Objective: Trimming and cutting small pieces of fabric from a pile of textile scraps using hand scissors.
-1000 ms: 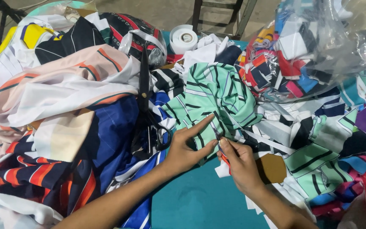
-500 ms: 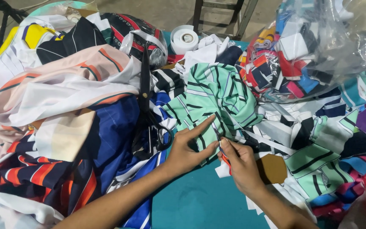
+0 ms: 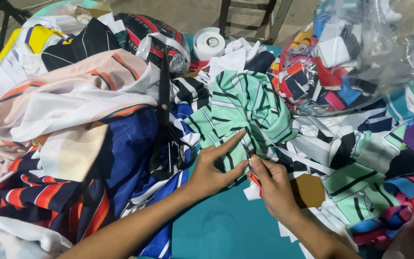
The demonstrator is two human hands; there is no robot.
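Note:
My left hand (image 3: 213, 168) presses flat on a mint-green fabric piece with black and white stripes (image 3: 245, 108), its index finger stretched out along the cloth. Just to its right, my right hand (image 3: 275, 184) grips a small orange-handled snipping tool (image 3: 255, 176), whose thin tip touches the same green fabric near my left fingertip. Both hands rest over the edge of a teal table top (image 3: 226, 230).
Large black scissors (image 3: 166, 110) lie on a heap of printed cloth at left. A white tape roll (image 3: 209, 43) stands at the back. A clear plastic bag of fabric scraps (image 3: 360, 52) sits at right. A brown hexagonal card (image 3: 310, 190) lies beside my right hand.

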